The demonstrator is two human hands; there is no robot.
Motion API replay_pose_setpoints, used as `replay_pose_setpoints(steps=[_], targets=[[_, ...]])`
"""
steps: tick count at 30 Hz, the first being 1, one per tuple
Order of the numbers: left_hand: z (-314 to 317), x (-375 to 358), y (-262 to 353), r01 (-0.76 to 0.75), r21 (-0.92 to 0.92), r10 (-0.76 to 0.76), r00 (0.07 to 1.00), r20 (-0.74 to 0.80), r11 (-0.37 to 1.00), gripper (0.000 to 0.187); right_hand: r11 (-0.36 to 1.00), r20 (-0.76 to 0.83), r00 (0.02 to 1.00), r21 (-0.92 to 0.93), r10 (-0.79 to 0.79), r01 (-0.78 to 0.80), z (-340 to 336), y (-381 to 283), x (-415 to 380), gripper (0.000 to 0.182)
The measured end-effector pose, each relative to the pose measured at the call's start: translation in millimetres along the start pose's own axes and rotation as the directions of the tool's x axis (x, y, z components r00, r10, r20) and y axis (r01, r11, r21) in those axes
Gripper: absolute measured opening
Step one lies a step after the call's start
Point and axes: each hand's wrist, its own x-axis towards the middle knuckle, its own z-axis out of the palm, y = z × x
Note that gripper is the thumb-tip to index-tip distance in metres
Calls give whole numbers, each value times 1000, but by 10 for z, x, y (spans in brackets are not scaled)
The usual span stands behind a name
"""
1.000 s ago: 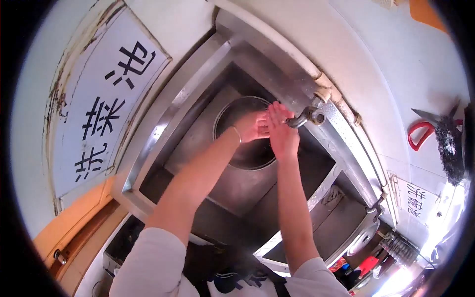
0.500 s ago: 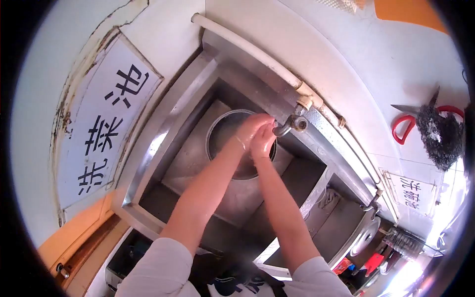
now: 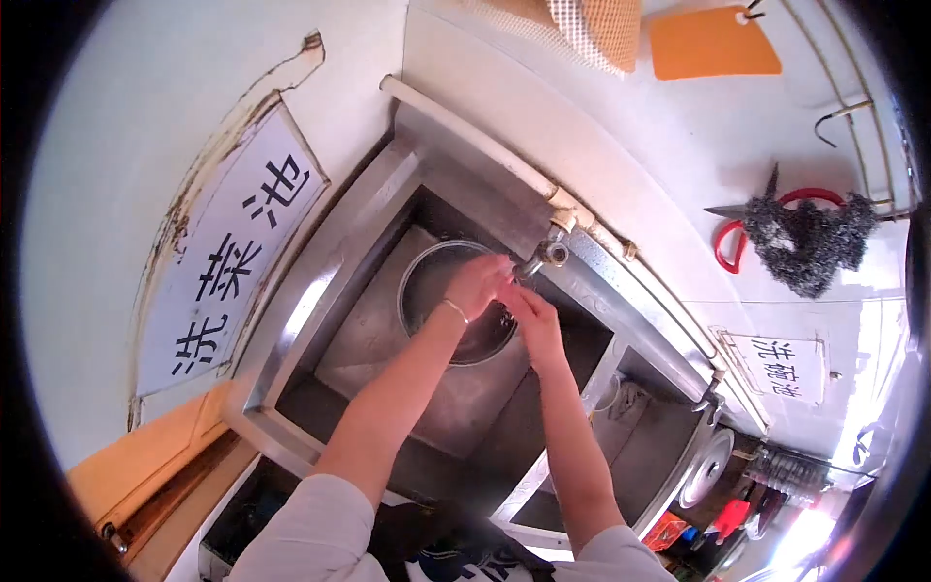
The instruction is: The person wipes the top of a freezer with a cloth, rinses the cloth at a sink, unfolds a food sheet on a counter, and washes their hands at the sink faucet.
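Observation:
My left hand and my right hand meet just below the spout of a metal faucet. My left hand, with a thin band at its wrist, has its fingers stretched out towards the spout. The fingers of my right hand close over the ends of the left fingers; the fingertips are partly hidden. Beneath them a round metal pot stands in the stainless steel sink. Water drops show over the dark inside of the pot.
A pale pipe runs along the wall behind the sink. To the right is a second basin, with a round metal lid beyond it. Red-handled scissors and a dark scouring pad hang on the wall. A sign is at the left.
My view has shifted, showing more of the right wall. My hands have gone from cupped side by side to right fingers over left fingertips, with the right wrist further out.

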Motion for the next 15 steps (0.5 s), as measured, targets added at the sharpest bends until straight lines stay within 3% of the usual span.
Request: replay_pose_setpoints(steps=[2,3,4,6,7,9,10,12,13,15], targets=[[65,-23,9,44,28,-43,999,-29,999,26,908,-110,968,-385,-225,167,-137,-323,-205,23],[96,-39,19,28,-31,-27,999,20,999,28,878,-177,922,-409,-343,249,-204,-431,-191,26],[123,-50,23,17,-89,-11,998,69,996,30,719,-165,887,-657,-432,228,-132,-912,-305,32],[143,-49,26,26,-130,-18,998,63,991,32,393,114,831,-841,-544,373,-180,-1257,-209,33],[155,-72,38,38,-144,-26,996,84,989,33,388,110,827,-844,-552,371,-196,-1363,-143,33],[224,-133,97,67,-152,-50,992,114,986,34,70,455,799,-852,-394,519,-204,-1550,-35,33],[247,-147,122,61,-149,-43,992,122,987,34,64,456,794,-851,-402,521,-209,-1575,0,33],[245,-151,149,127,-132,-112,987,114,983,32,-115,583,755,-808,-300,578,-186,-1550,71,29],[254,-136,140,122,-133,-111,990,85,984,29,-153,561,787,-828,-257,540,-169,-1522,86,27],[285,-147,164,138,-120,-128,988,87,983,27,-211,562,771,-827,-301,520,-132,-1479,51,25]])
